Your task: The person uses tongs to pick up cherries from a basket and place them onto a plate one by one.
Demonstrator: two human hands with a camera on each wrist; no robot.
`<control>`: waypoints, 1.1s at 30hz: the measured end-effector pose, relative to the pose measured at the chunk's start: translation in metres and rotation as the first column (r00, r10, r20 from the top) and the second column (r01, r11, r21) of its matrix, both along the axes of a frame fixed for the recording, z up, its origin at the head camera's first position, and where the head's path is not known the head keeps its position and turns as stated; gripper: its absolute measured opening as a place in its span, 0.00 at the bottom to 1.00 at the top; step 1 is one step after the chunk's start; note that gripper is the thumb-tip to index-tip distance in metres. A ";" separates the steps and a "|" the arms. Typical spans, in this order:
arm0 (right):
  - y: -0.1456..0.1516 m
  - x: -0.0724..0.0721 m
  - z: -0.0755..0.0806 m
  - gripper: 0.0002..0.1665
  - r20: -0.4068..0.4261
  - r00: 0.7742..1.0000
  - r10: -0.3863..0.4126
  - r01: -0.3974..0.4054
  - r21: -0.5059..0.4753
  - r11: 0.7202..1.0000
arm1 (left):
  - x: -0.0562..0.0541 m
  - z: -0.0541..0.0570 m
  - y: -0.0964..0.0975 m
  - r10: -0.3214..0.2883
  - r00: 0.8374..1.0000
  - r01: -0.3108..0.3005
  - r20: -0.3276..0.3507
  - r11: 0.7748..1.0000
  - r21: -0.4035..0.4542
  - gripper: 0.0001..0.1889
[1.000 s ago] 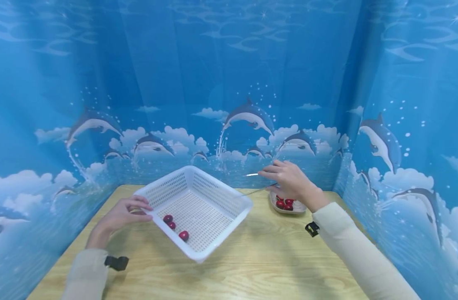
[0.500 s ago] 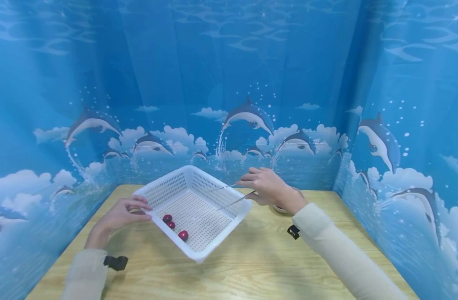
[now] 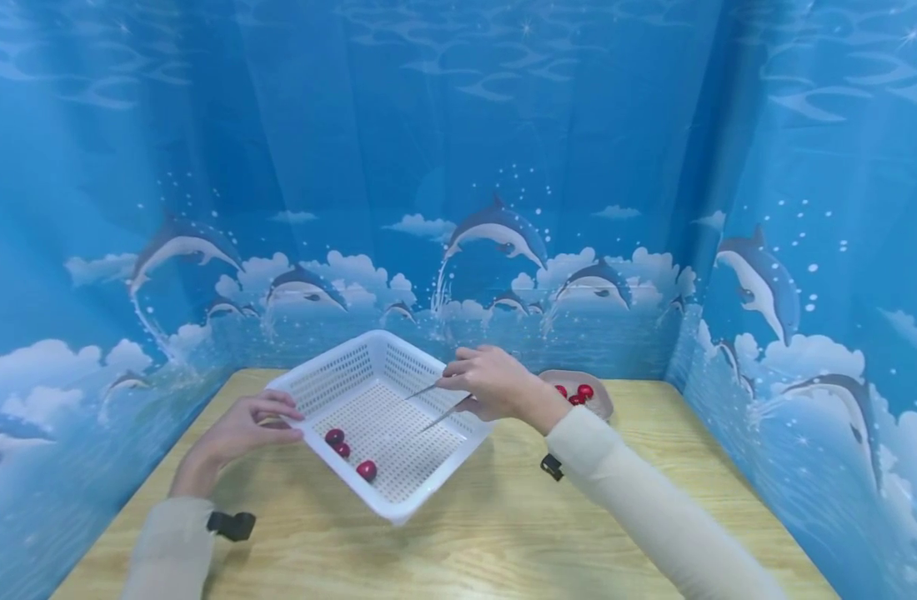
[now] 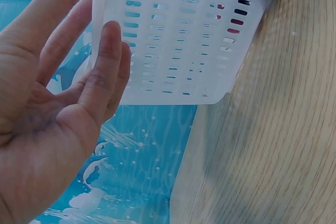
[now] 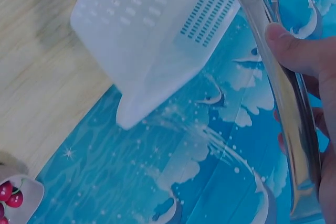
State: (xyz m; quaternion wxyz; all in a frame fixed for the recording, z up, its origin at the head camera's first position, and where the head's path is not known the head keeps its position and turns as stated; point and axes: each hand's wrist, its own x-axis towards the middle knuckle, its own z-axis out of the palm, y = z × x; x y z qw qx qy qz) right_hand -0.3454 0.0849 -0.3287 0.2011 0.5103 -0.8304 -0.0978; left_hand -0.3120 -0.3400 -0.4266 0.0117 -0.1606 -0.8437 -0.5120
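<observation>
My left hand (image 3: 244, 429) pinches the left rim of a white perforated plastic basket (image 3: 387, 425), thumb and fingers at its edge. Three dark red cherries (image 3: 366, 471) lie inside along the near-left wall. Metal tongs (image 3: 445, 413) are gripped in my right hand (image 3: 496, 383), their two arms spread and reaching over the basket's right side, with no cherry between the tips. In the right wrist view, the thumb presses along the tongs (image 5: 286, 98). From the left wrist view, the basket's slotted wall (image 4: 173, 40) shows beside my fingers, red patches visible through some slots.
A small pale dish (image 3: 607, 400) with several red cherries (image 3: 584, 391) stands at the back right, partly behind my right wrist. The wooden table (image 3: 488, 517) meets a blue dolphin-print curtain (image 3: 398, 167) at the back and sides.
My right hand has moved left and slightly down with the tongs, from near the dish to over the basket. The dish's cherries show again. My left hand and the basket stay put.
</observation>
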 end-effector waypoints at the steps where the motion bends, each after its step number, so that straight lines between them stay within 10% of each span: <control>1: -0.003 0.001 0.000 0.26 0.001 1.000 -0.001 0.001 0.012 1.000 | 0.000 0.000 0.000 -0.006 1.000 0.006 -0.007 1.000 0.004 0.19; 33: -0.069 0.004 -0.015 0.22 0.023 0.999 -0.021 0.016 0.212 0.977 | -0.002 -0.004 -0.001 -0.023 0.998 0.022 -0.066 1.000 -0.022 0.17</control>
